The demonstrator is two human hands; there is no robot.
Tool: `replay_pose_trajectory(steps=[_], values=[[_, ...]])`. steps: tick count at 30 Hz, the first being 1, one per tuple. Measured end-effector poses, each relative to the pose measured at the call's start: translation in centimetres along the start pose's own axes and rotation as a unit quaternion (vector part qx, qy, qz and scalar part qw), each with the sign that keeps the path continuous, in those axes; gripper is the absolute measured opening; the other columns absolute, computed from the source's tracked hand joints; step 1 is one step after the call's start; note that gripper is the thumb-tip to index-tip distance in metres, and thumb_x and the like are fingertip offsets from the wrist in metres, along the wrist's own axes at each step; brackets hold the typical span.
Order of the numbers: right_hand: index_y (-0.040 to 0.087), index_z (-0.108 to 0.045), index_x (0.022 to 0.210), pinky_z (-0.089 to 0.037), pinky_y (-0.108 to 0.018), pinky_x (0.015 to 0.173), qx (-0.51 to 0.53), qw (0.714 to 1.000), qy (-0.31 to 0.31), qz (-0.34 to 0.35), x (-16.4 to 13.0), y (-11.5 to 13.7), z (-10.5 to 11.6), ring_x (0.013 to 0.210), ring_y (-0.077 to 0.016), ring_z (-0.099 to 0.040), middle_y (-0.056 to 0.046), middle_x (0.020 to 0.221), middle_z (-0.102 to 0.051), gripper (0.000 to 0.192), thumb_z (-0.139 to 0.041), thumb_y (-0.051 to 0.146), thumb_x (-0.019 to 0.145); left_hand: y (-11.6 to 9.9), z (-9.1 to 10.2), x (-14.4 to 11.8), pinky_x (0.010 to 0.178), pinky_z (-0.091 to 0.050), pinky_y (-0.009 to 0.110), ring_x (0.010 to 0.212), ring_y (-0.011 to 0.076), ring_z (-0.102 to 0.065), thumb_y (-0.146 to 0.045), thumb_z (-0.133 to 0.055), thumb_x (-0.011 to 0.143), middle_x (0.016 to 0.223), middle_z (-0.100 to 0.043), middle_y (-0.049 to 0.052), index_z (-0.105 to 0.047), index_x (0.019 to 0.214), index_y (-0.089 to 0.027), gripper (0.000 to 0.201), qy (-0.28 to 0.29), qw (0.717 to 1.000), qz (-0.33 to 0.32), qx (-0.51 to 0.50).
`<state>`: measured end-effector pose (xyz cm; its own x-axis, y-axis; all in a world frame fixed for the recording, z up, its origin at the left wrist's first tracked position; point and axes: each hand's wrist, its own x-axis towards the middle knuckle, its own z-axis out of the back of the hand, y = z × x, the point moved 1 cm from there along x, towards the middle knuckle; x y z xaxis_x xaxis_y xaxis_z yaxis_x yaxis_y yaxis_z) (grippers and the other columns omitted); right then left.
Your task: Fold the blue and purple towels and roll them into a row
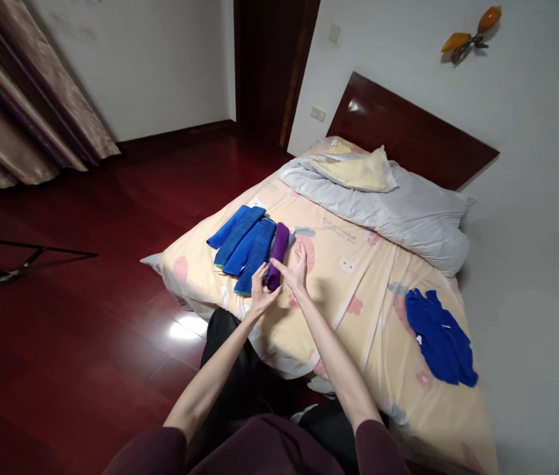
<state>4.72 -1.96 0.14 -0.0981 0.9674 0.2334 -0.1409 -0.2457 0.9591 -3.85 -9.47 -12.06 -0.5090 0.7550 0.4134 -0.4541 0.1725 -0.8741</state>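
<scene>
A purple rolled-up cloth (281, 245) lies on the bed at the right end of a row of rolled blue cloths (244, 244). My left hand (262, 294) is at its near end, fingers curved and apart from the thumb. On the other side, my right hand (295, 270) has its fingers spread, with the thumb reaching toward the purple roll. Neither hand is closed around it; whether the fingertips touch it I cannot tell. A bit of grey cloth (291, 239) shows beside the purple roll, partly hidden by it.
Flat blue cloths (440, 336) lie in a pile on the bed's right side. A grey quilt (378, 201) is heaped near the dark headboard (403, 128), on a patterned bedsheet (331, 264). Black thin metal legs (27, 260) stand on the floor at left.
</scene>
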Motion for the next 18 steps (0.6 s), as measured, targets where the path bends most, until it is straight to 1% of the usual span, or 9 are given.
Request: replay_pose_trajectory(steps=[3, 7, 9, 11, 13, 15, 17, 18], values=[[0.017, -0.048, 0.145, -0.036, -0.047, 0.119, -0.009, 1.0, 0.001, -0.006, -0.4, -0.3, 0.3, 0.142, -0.0304, -0.044, -0.018, 0.147, -0.053, 0.096, -0.089, 0.042, 0.062, 0.3, -1.3, 0.7, 0.117, -0.036, 0.053, 0.14, 0.0353, -0.044, -0.03, -0.074, 0.08, 0.148, -0.051, 0.018, -0.052, 0.143, -0.018, 0.067, 0.076, 0.996, -0.03, 0.025], [0.019, -0.051, 0.143, -0.036, -0.048, 0.12, -0.025, 1.0, 0.006, -0.01, -0.5, -1.1, 0.8, 0.141, -0.0295, -0.046, -0.015, 0.147, -0.053, 0.092, -0.088, 0.044, 0.062, 0.5, -3.1, 1.4, 0.118, -0.033, 0.056, 0.141, 0.0372, -0.042, -0.022, -0.069, 0.077, 0.148, -0.053, 0.015, -0.059, 0.139, -0.019, 0.063, 0.197, 0.975, -0.083, 0.053], [0.021, -0.052, 0.142, -0.035, -0.047, 0.12, -0.02, 1.0, 0.003, -0.016, -0.8, -1.7, 1.5, 0.141, -0.0285, -0.046, -0.014, 0.148, -0.053, 0.091, -0.088, 0.045, 0.062, 0.2, -3.8, 1.3, 0.119, -0.031, 0.056, 0.143, 0.0375, -0.04, -0.02, -0.067, 0.076, 0.149, -0.052, 0.015, -0.06, 0.138, -0.019, 0.062, 0.235, 0.964, -0.11, 0.059], [0.021, -0.055, 0.138, -0.036, -0.046, 0.119, -0.012, 0.999, 0.009, -0.028, -1.6, -2.6, 2.9, 0.139, -0.0285, -0.049, -0.015, 0.146, -0.056, 0.087, -0.089, 0.045, 0.062, 0.0, -4.2, 0.6, 0.12, -0.03, 0.056, 0.143, 0.0366, -0.04, -0.019, -0.064, 0.077, 0.149, -0.053, 0.014, -0.062, 0.136, -0.019, 0.058, 0.264, 0.953, -0.131, 0.069], [0.022, -0.059, 0.134, -0.037, -0.046, 0.117, 0.0, 0.999, 0.021, -0.048, -2.9, -4.0, 5.5, 0.136, -0.0283, -0.053, -0.014, 0.143, -0.059, 0.081, -0.089, 0.045, 0.063, 0.1, -4.5, -0.5, 0.12, -0.031, 0.055, 0.142, 0.0356, -0.042, -0.019, -0.062, 0.079, 0.146, -0.056, 0.013, -0.065, 0.131, -0.021, 0.053, 0.301, 0.938, -0.152, 0.086], [0.023, -0.061, 0.131, -0.041, -0.045, 0.113, 0.01, 0.997, 0.01, -0.076, -4.5, -5.9, 9.4, 0.131, -0.0277, -0.057, -0.014, 0.142, -0.06, 0.075, -0.087, 0.045, 0.064, 0.5, -4.6, -1.9, 0.119, -0.032, 0.054, 0.14, 0.0344, -0.045, -0.019, -0.061, 0.08, 0.143, -0.06, 0.012, -0.067, 0.128, -0.022, 0.049, 0.346, 0.915, -0.178, 0.104], [0.022, -0.063, 0.128, -0.047, -0.043, 0.106, 0.006, 0.993, -0.044, -0.113, -6.2, -8.3, 14.8, 0.124, -0.027, -0.062, -0.015, 0.14, -0.062, 0.071, -0.086, 0.045, 0.065, 1.3, -4.7, -3.2, 0.119, -0.033, 0.053, 0.135, 0.0326, -0.051, -0.019, -0.058, 0.081, 0.138, -0.064, 0.012, -0.068, 0.124, -0.023, 0.045, 0.386, 0.893, -0.203, 0.113], [0.02, -0.065, 0.124, -0.05, -0.042, 0.101, -0.007, 0.987, -0.089, -0.133, -7.0, -9.4, 18.0, 0.118, -0.0269, -0.065, -0.016, 0.136, -0.064, 0.069, -0.086, 0.045, 0.063, 1.7, -4.6, -3.6, 0.118, -0.033, 0.053, 0.132, 0.0319, -0.054, -0.019, -0.056, 0.082, 0.135, -0.066, 0.012, -0.069, 0.121, -0.024, 0.041, 0.395, 0.887, -0.208, 0.118]])
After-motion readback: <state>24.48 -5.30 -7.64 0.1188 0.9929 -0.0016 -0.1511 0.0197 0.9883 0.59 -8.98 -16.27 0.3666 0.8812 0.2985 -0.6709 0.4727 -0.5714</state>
